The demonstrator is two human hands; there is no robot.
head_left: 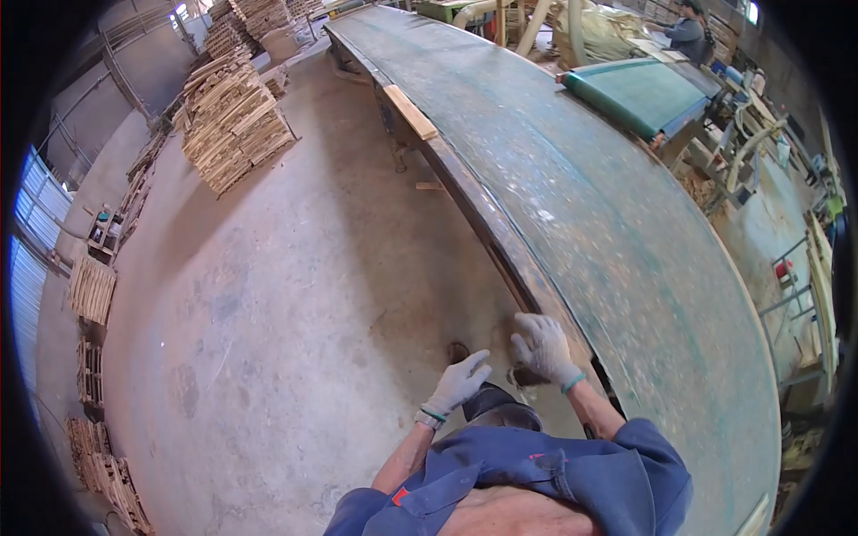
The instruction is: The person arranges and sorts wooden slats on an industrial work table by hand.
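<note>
Your right hand (542, 348) rested at the near edge of the long green desk (581, 205), gloved fingers loosely curled, pinching nothing. Your left hand (458, 382) hung beside it, fingers spread, empty. Steadying yourself against that edge before reaching would have served well.

The hands (500, 366) hover at six o'clock beside the table (608, 232) edge. Toward nine o'clock the concrete floor (295, 295) lies open. At eleven o'clock a wood stack (234, 125) blocks passage; a plank (410, 112) overhangs the table edge at twelve.
</note>
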